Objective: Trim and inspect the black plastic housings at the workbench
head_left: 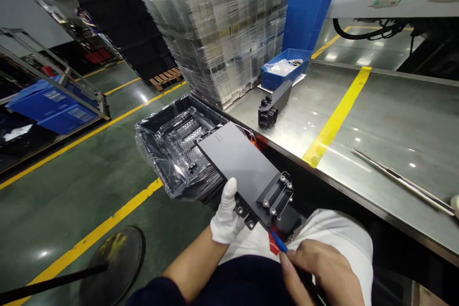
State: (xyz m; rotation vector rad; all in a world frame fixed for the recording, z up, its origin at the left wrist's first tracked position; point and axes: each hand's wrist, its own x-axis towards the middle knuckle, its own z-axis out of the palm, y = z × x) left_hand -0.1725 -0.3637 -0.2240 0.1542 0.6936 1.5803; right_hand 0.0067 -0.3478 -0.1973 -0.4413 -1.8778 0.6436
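My left hand point(227, 215), in a white glove, grips a flat dark grey plastic housing point(238, 158) by its lower left edge. The thumb lies along the side, and the housing is tilted above my lap. At its near end are black ribs and several metal inserts. My right hand point(319, 267), ungloved, pinches a slim blue pen-shaped tool point(278, 241). Its tip meets or lies very close to the housing's near corner; whether they touch I cannot tell. Part of the tool is hidden by my fingers.
A black crate point(172, 186) lined with clear plastic stands left of the steel table point(380, 129). On the table are another dark housing point(274, 105), a blue bin point(283, 74) and a long thin metal tool point(401, 179). Stacked clear trays point(225, 33) rise behind.
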